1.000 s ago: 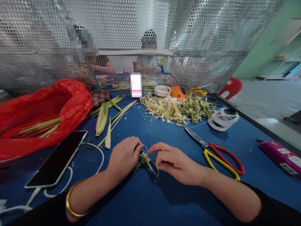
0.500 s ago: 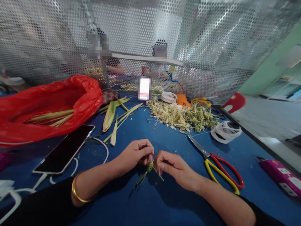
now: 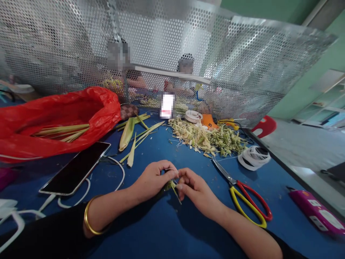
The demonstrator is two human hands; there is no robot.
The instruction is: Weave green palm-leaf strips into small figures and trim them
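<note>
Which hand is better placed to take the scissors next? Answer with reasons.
Probably the right hand: it is nearer the scissors, which lie on the right, while the left hand is farther away. Both are at the green piece.

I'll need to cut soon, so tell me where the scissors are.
In the head view, the scissors lie at right on the blue table, between the right hand and the purple pack, blades toward the plant scraps.

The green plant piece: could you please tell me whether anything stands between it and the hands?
Nothing visible does: the left hand and the right hand are both at the green plant piece, partly hiding it.
</note>
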